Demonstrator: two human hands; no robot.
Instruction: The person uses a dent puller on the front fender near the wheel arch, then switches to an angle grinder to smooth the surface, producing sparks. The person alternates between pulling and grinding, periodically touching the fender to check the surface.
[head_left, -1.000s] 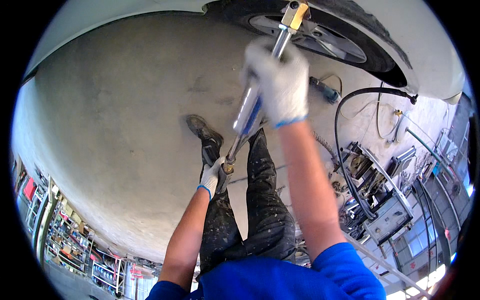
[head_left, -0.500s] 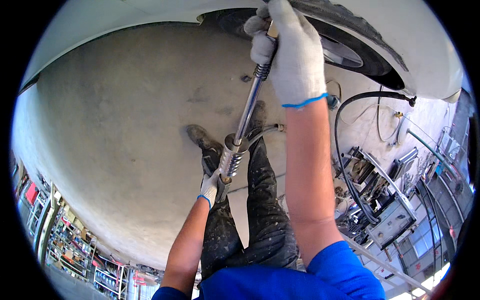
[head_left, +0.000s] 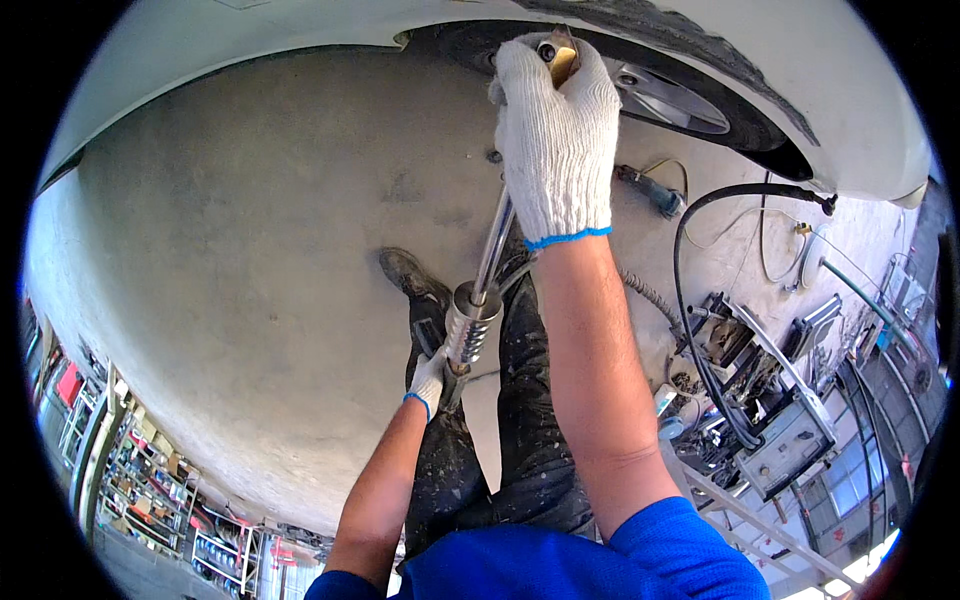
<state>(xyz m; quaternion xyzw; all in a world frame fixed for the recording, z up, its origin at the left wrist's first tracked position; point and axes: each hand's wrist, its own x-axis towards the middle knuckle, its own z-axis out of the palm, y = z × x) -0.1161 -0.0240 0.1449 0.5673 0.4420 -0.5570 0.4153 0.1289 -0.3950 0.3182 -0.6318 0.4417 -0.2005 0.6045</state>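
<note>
A slide hammer [head_left: 494, 245] with a chrome shaft slants between my two hands, below the pale car body [head_left: 280, 22]. My right hand [head_left: 558, 150], in a white knit glove, is closed around its far end beside the wheel [head_left: 690, 105]. A brass-coloured piece [head_left: 562, 64] shows between the thumb and fingers; the glove covers the upper shaft. Down by my legs, my gloved left hand [head_left: 430, 378] wraps the handle at the near end, just below the ribbed metal weight [head_left: 470, 325]. Part of that grip is hidden.
A blue-grey corded power tool [head_left: 655, 194] lies on the floor right of my right wrist. A thick black cable [head_left: 684, 260] loops down toward a metal-cased machine [head_left: 785, 445] and piled parts. Loaded shelves [head_left: 140, 505] stand at lower left.
My right hand has shifted slightly left and rolled, so the back of its glove and the brass piece now show. My left hand and the weight have moved only a little.
</note>
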